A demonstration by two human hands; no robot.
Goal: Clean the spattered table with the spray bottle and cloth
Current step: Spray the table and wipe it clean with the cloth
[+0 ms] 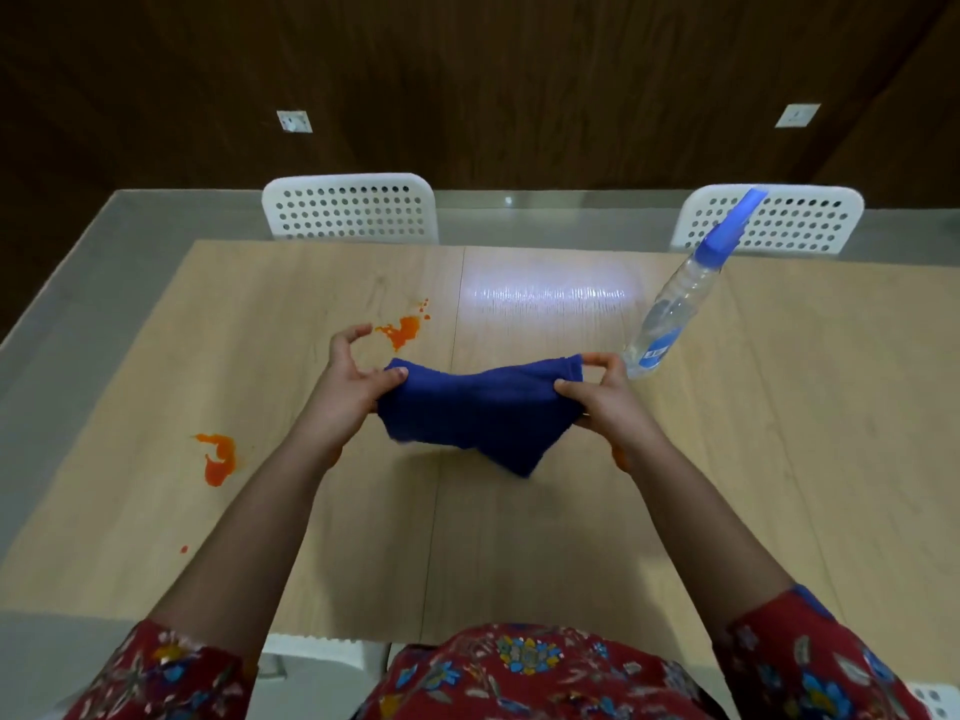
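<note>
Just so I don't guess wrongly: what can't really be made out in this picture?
- Head view: print on the spray bottle label, too small and blurred.
- Head view: table surface beneath the cloth, hidden by it, the left hand and the right hand.
- Head view: the table's near edge, covered by the patterned clothing.

No text, number or brand is legible. The clear plastic spray bottle with a blue trigger head point(675, 298) carries a blue label point(655, 351) near its base. The white print on this label is too small and blurred to read. Any marking on the left white square wall plate point(294, 121) or the right white square wall plate point(797, 115) is likewise unreadable.
</note>
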